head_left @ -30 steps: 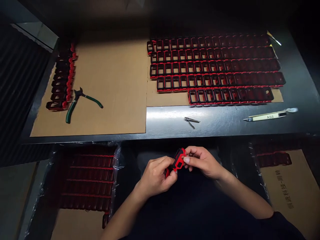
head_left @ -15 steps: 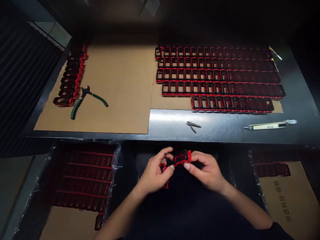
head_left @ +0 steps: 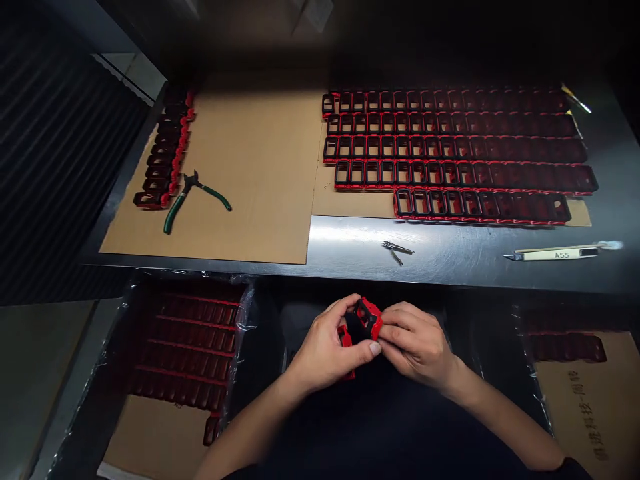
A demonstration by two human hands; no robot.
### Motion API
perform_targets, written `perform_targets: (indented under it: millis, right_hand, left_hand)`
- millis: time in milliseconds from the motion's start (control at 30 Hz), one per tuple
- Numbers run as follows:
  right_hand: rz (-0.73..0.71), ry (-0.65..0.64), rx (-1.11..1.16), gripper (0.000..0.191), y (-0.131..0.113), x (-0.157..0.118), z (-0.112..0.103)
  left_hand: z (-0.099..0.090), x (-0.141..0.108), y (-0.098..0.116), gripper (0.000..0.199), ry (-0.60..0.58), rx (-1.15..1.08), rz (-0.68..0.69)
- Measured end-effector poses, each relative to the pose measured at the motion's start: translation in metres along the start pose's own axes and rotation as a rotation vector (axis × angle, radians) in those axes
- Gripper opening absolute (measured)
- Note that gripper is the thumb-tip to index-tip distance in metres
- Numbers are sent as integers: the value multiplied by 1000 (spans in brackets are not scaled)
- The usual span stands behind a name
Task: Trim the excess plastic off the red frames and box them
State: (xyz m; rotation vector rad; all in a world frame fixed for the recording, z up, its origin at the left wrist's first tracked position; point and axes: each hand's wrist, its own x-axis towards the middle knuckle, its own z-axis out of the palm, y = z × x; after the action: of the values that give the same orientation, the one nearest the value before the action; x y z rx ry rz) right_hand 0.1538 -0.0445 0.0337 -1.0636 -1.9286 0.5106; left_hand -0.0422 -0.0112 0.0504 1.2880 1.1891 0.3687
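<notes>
My left hand (head_left: pixel 327 350) is closed around a red and black plastic frame (head_left: pixel 369 320), its thumb along the lower edge and a finger at the top. A second red piece (head_left: pixel 345 336) sits in the same palm, partly hidden by the fingers. From the other side, my right hand (head_left: pixel 419 339) pinches the right edge of the frame, with its fingertips hidden against the red part. Both hands are in front of the bench edge, over my dark clothing.
Rows of similar frames (head_left: pixel 387 172) fill the bench's right side; a short column of frames (head_left: pixel 163 160) stands left. Green-handled cutting pliers (head_left: pixel 173 212) lie on cardboard (head_left: pixel 260 200). Small nippers (head_left: pixel 397 250) and a knife-like tool (head_left: pixel 557 254) lie near the edge. Lined boxes (head_left: pixel 155 420) flank me.
The frame has been turned in my hands, its opening now tilted upright and red side to the right. My right fingers have curled in closer. The whole view has shifted slightly.
</notes>
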Motion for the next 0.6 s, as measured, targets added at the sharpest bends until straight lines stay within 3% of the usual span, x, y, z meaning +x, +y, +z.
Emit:
perform_targets:
  millis: [100,233,433,600]
  right_hand:
    - [-37,7,-52,12,1,-1,1]
    - [13,49,-24,11,1,-2,3]
    - [104,78,100,18,-1,0,5]
    - [151,65,139,24,-2,-1,6]
  left_hand:
    - [4,1,-4,81,67,38,65]
    - [7,1,-14,76,132,85,278]
    - [6,3,-26,73,118,57,574]
    - [4,6,-27,77,116,107,704]
